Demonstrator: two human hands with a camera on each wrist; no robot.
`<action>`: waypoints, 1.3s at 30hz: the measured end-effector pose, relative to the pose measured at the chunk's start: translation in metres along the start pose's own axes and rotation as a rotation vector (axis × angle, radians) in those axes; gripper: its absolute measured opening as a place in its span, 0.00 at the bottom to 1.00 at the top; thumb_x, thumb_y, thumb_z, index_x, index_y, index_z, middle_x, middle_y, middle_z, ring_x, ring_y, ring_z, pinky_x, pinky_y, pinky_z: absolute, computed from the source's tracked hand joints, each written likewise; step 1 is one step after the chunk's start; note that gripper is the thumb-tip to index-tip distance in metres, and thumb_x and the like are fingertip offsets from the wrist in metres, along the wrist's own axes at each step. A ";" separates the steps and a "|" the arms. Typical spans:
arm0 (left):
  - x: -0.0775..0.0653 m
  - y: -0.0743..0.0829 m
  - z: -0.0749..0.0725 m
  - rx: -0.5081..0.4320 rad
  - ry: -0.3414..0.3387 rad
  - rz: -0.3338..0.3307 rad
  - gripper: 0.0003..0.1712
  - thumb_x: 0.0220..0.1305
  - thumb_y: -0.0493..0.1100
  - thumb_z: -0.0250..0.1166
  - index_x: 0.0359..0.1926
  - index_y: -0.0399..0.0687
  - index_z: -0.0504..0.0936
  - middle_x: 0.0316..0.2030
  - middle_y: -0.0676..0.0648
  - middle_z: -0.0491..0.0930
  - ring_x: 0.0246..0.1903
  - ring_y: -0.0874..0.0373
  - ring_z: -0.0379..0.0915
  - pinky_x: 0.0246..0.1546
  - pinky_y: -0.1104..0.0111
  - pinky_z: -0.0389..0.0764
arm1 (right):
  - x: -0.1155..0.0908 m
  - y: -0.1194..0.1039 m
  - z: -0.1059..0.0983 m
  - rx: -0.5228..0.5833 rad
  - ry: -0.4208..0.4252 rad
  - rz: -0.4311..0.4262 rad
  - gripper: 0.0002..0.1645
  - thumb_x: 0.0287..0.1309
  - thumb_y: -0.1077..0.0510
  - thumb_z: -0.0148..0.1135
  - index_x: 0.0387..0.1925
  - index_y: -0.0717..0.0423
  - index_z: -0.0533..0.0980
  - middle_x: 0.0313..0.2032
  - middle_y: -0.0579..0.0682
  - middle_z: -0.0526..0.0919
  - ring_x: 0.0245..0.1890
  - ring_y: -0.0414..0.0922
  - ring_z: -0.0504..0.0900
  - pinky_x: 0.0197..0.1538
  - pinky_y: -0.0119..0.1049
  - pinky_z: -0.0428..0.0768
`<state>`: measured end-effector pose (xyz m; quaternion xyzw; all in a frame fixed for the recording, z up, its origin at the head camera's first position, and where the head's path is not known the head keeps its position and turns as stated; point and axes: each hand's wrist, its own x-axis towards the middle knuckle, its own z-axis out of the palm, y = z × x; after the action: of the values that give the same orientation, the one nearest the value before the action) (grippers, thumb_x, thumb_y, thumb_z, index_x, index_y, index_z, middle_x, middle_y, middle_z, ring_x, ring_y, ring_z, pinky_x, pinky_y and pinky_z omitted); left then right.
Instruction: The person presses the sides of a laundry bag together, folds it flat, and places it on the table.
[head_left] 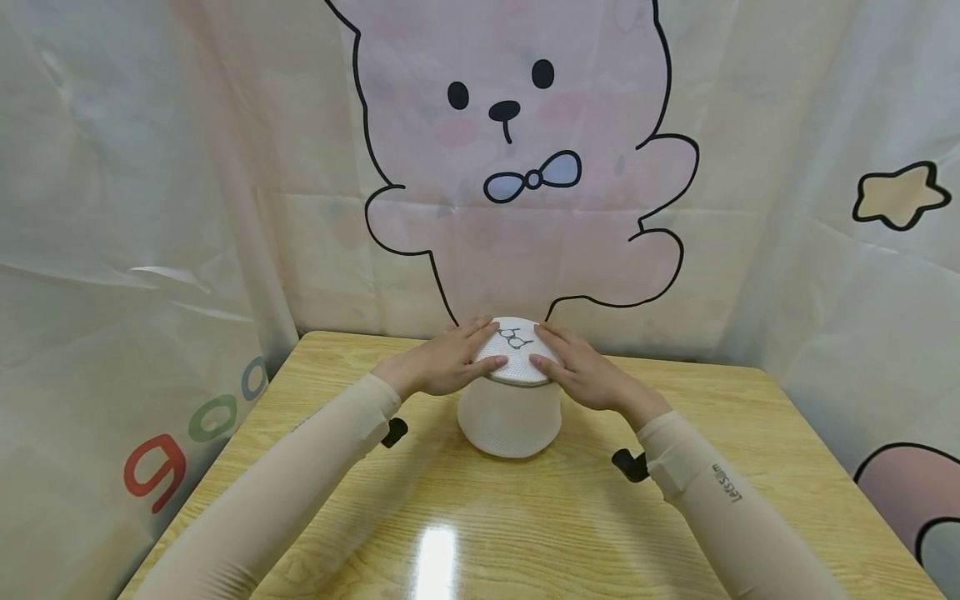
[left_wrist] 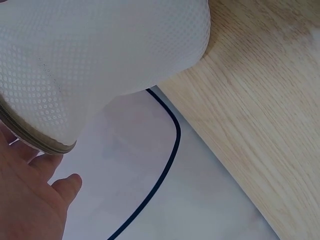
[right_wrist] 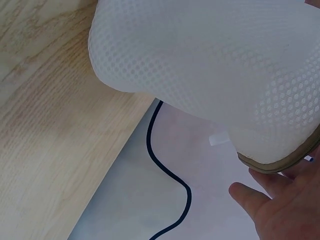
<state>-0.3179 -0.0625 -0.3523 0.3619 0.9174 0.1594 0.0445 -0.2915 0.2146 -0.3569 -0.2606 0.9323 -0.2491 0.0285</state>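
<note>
A white mesh laundry bag (head_left: 510, 421) with a bra drawn on its round top stands upright near the table's back edge. My left hand (head_left: 446, 358) rests on the left side of the top, its fingers fairly straight. On the right side, my right hand (head_left: 592, 371) touches the same top with extended fingers. Both wrist views show a brownish zipper (left_wrist: 37, 137) running round the rim beside the fingers. The mesh wall (right_wrist: 165, 60) below it looks soft and bulging. Whether anything lies inside the bag cannot be seen.
The bag stands on a light wood-grain table (head_left: 480, 517). Behind it hangs a curtain (head_left: 322, 275) printed with a pink bear, and more printed fabric encloses both sides. Dark camera mounts (head_left: 630, 465) protrude below the wrists.
</note>
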 end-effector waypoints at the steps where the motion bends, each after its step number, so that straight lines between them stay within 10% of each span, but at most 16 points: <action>1: 0.000 0.000 0.000 0.000 0.002 0.002 0.48 0.79 0.72 0.38 0.84 0.47 0.45 0.84 0.45 0.40 0.84 0.50 0.34 0.83 0.48 0.43 | 0.000 0.000 0.001 0.002 0.001 0.000 0.45 0.80 0.35 0.42 0.84 0.52 0.46 0.83 0.57 0.46 0.82 0.63 0.47 0.78 0.68 0.53; 39: -0.004 -0.005 0.015 -0.002 0.007 -0.007 0.50 0.78 0.73 0.38 0.84 0.47 0.42 0.84 0.45 0.38 0.84 0.47 0.34 0.83 0.49 0.45 | -0.003 0.007 0.010 0.008 0.017 -0.025 0.44 0.80 0.36 0.44 0.83 0.55 0.47 0.83 0.58 0.46 0.82 0.63 0.47 0.78 0.68 0.54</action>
<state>-0.3154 -0.0649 -0.3684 0.3581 0.9186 0.1615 0.0422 -0.2907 0.2164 -0.3696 -0.2702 0.9281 -0.2556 0.0186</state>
